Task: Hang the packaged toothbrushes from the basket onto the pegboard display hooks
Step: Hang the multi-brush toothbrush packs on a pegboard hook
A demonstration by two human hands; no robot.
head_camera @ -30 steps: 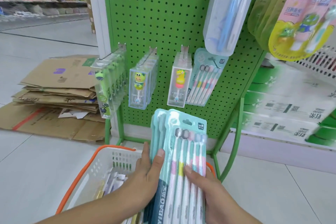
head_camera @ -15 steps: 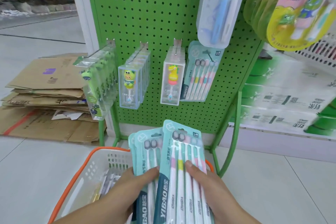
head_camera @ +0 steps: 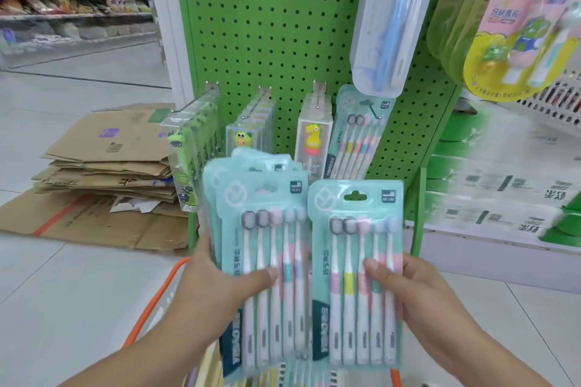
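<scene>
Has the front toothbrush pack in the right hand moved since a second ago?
Yes. The single pack in the right hand has come off the stack held by the left hand, shifting right, toward the pegboard's right green leg.

The toothbrush packs (head_camera: pixel 261 261) hide most of the basket (head_camera: pixel 151 308); right-hand boxes (head_camera: pixel 503 198) are blurred

A pale tiled floor (head_camera: pixel 78 292) carries everything. Flattened cardboard boxes (head_camera: pixel 107 173) lie stacked on it, up and left of the left hand (head_camera: pixel 220 286). The green pegboard stand (head_camera: pixel 283 41) rises from it beyond both hands.
</scene>
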